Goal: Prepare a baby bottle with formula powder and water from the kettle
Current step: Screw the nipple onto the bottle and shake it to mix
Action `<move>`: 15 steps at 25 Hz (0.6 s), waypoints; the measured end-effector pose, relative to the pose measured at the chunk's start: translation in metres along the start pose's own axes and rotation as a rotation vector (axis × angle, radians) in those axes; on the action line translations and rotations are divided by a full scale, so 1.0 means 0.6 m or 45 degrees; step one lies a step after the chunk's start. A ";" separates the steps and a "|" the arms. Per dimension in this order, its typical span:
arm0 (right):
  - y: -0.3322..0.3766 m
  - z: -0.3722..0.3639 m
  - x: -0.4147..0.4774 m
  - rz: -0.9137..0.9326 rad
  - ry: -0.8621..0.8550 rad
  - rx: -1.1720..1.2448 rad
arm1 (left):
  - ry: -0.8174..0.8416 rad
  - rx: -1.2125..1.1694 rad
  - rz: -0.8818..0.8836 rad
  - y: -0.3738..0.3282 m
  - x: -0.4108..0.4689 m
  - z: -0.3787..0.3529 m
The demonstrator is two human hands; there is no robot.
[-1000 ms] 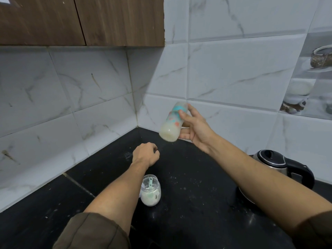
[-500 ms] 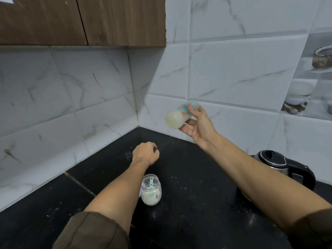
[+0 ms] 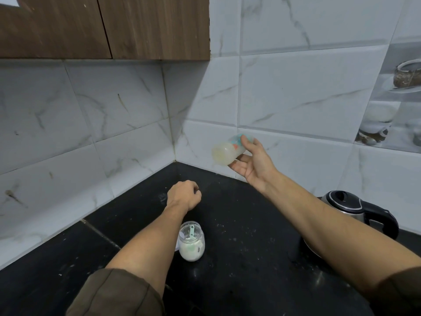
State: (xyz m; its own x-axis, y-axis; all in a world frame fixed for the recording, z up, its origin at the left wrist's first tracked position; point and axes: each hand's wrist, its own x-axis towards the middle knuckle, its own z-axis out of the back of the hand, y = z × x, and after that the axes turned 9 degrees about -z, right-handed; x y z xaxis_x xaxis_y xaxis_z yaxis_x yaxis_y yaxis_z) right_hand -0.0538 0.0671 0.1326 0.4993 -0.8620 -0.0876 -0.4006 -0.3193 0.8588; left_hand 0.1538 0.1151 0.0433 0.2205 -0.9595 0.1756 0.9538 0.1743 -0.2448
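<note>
My right hand (image 3: 252, 163) holds a clear baby bottle (image 3: 227, 151) with milky liquid in it, raised in the air near the tiled corner. The bottle lies almost sideways, its base toward me and its top hidden behind my fingers. My left hand (image 3: 183, 196) is a closed fist resting low over the black counter (image 3: 250, 258), with nothing visible in it. Just below that fist stands a small open glass jar of white formula powder (image 3: 191, 241) with a green scoop inside. A steel kettle with a black lid and handle (image 3: 362, 212) sits at the right, partly behind my right forearm.
White marble-look tiles (image 3: 91, 133) close the corner on the left and back. A brown wooden wall cabinet (image 3: 102, 26) hangs above. Specks of white powder lie on the counter around the jar.
My right hand has tipped the bottle from a steep slant to nearly sideways and swung it up and to the right. The left fist, jar and kettle stay put.
</note>
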 end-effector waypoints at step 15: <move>0.002 0.001 -0.026 -0.130 0.312 -0.401 | 0.017 0.008 0.003 0.004 0.000 -0.006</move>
State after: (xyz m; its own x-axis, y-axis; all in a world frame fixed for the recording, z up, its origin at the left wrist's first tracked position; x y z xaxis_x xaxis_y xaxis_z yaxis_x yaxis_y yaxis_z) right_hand -0.0625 0.0797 0.1346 0.7077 -0.7008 -0.0899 -0.1041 -0.2293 0.9678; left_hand 0.1553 0.1149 0.0395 0.2197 -0.9620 0.1623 0.9546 0.1777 -0.2393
